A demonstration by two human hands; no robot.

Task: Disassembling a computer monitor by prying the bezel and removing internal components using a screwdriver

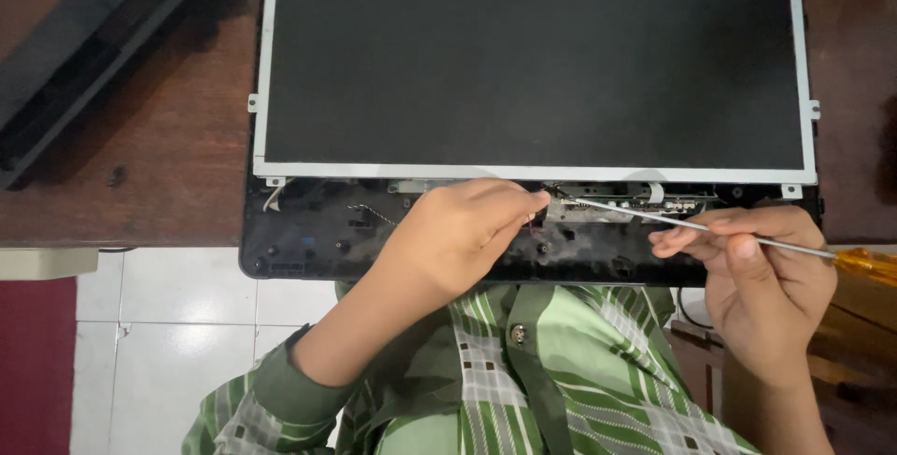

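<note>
Screwdriver [710,228] gripped by right hand [761,273], tip beside curled left hand [462,231] pinching at the laptop frame [318,231].

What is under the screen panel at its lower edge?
A black back cover lies under the panel, showing thin wires and a small circuit board below its edge. The left hand hides part; the right hand aims a screwdriver there.
</note>
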